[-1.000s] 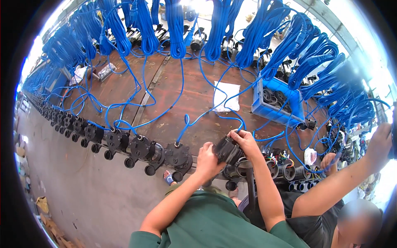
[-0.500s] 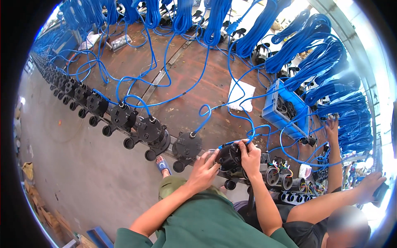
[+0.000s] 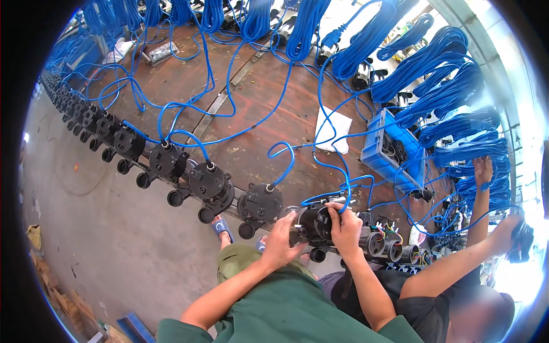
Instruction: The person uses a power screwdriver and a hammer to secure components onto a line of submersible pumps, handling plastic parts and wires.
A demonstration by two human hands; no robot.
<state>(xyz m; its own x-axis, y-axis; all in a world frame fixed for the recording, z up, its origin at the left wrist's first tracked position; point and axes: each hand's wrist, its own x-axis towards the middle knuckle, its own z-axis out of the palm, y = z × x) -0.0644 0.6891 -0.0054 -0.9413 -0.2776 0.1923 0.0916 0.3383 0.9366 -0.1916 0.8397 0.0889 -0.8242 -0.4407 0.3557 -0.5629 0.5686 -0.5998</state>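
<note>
A black round pump-like unit stands upright at the near edge of the table, in front of me. My right hand grips its right side, thumb on the near face and fingers over the top. Beside the unit's left end is my left hand, open, its thumb spread away from the fingers; whether the fingertips touch is unclear. From the top by my right hand rises a blue cable. Immediately left sits a similar closed black unit with its own blue cable.
More black units line the table edge leftward. Uncapped housings with coloured wires stand right. A blue crate holds black rings; a white sheet lies nearby. Blue cable coils hang behind. A co-worker's arm reaches in at right.
My left hand has loosened from the black unit, its thumb opening away downward. My right hand stays on it. The co-worker's raised hand has moved right toward the blue coils.
</note>
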